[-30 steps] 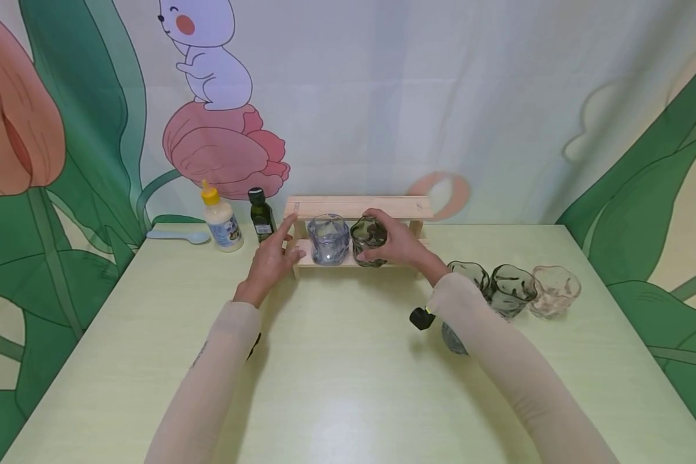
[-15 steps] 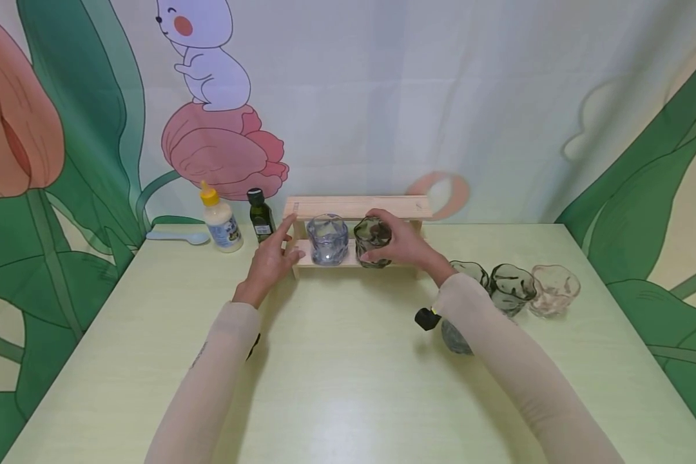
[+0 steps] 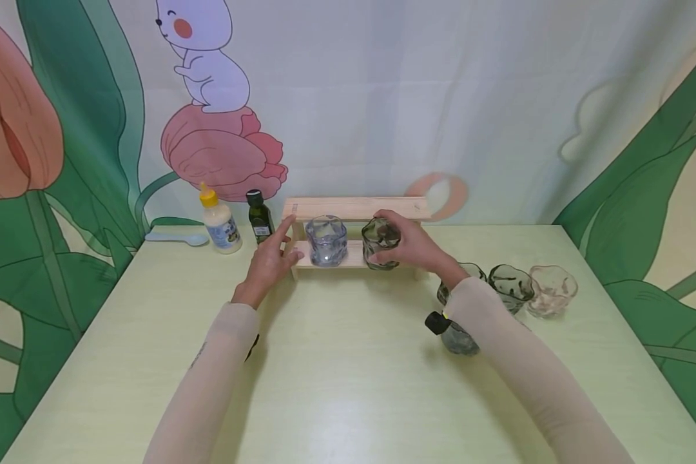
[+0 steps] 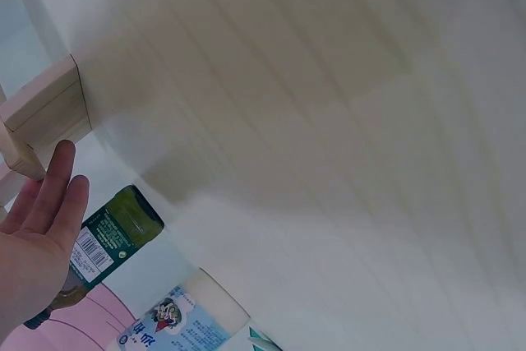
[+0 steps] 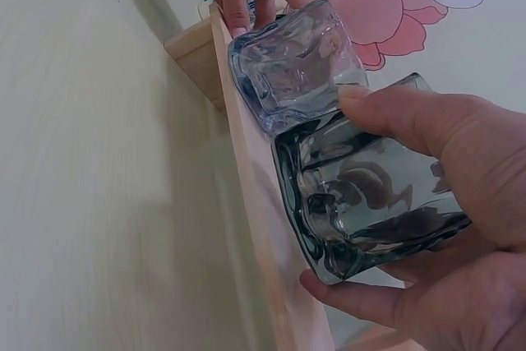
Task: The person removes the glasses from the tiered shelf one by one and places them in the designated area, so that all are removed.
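A two-tier wooden rack (image 3: 356, 207) stands at the back of the table. On its lower shelf sits a clear bluish glass (image 3: 327, 241). My right hand (image 3: 414, 241) grips a dark smoky-green glass (image 5: 370, 191) at the right part of that shelf, thumb on one side and fingers on the other. Whether its base touches the shelf cannot be told. At the rack's left end my left hand (image 3: 269, 264) touches the wood, its fingers (image 4: 59, 182) extended in the left wrist view. Just behind that hand stands a dark green bottle (image 3: 260, 216).
On the right stand more wavy glasses: a green-grey one (image 3: 510, 287), a pinkish one (image 3: 552, 291), and others partly hidden by my right sleeve. A yellow-capped bottle (image 3: 223, 227) and a pale blue spoon (image 3: 176, 238) are at the back left. A printed curtain (image 3: 348, 96) hangs behind.
My right hand has moved the smoky-green glass to the right along the lower shelf, widening the gap from the bluish glass. My left hand has stayed at the rack's left end.
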A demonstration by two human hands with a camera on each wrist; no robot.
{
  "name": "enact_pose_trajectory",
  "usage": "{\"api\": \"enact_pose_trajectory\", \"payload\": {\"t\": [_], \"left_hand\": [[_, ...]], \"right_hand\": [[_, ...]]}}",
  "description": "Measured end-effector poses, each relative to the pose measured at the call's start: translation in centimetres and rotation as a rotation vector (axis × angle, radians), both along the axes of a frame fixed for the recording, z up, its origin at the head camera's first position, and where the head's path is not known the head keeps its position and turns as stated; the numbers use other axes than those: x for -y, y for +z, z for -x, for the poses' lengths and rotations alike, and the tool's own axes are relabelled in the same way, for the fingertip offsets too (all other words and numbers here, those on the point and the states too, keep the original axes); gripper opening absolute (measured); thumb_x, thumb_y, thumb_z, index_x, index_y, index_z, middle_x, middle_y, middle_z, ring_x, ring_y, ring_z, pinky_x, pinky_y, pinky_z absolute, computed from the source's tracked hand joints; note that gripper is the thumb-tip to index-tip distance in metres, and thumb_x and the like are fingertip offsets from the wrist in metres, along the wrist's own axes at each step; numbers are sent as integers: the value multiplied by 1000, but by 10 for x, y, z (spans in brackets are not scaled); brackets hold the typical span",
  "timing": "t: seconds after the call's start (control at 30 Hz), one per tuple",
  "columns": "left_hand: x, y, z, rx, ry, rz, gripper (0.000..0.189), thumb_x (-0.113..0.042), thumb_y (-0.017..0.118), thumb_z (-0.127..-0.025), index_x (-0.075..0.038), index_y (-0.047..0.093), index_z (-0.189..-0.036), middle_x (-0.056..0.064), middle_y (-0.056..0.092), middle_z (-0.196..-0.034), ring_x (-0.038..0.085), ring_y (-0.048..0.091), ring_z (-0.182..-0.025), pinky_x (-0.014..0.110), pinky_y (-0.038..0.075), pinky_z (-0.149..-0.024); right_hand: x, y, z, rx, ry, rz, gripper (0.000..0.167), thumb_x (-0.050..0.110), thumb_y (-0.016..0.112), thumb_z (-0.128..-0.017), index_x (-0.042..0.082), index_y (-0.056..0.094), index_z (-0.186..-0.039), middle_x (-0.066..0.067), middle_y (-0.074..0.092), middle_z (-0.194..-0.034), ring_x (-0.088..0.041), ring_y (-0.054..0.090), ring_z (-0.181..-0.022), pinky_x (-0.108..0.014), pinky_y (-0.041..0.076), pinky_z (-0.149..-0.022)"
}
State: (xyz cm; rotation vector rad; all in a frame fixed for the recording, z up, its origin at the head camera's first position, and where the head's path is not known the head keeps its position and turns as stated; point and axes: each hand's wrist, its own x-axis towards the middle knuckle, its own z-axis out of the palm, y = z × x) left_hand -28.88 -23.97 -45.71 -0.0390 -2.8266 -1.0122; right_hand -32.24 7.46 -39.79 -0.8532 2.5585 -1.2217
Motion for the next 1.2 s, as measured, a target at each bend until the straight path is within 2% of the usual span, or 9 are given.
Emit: {"api": "enact_pose_trajectory", "payload": {"t": [0.27,0.53,0.77,0.97,1.2], "left_hand": [[0,1,0,-6,-4,1,83,-18,70,-94,-36,20,-159,19,59,-135,37,64,-105,51,52,-90],[1,0,0,-10,-4,3,83,-19,69,-95,-35,19,-159,20,59,-136,37,65,-104,51,52,-90],[1,0,-1,-5,-6,8,83,-19,69,-95,-35,19,-159,20,59,-136,37,65,-104,51,52,-90],[1,1,-2,-15,-8,1,83,-19,69,-96,-36,19,-159,20,58,-135,36,63,-100,50,52,-87],[-1,1,-2,5,-7,-5,83,-20,68,-96,-36,18,-160,20,57,-137,35,62,-101,49,52,-88]], "right_hand": [[-16,9,-5,-25,-14,-14,87,23,85,-80,13,36,-152,-18,58,-134,-35,53,-128,-54,44,-104],[-28,14,-12,-51,-30,-21,88,25,85,-81,11,36,-152,-19,52,-143,-37,48,-135,-57,41,-107],[-40,16,-24,-57,-72,-41,88,27,85,-80,14,37,-152,-15,42,-154,-38,38,-143,-61,34,-111],[-56,18,-36,-48,-104,-50,90,30,85,-81,19,34,-154,-14,36,-159,-38,36,-144,-63,37,-108],[-76,20,-50,-69,-150,-40,92,26,85,-81,14,33,-155,-16,36,-159,-41,38,-142,-65,36,-108]]}}
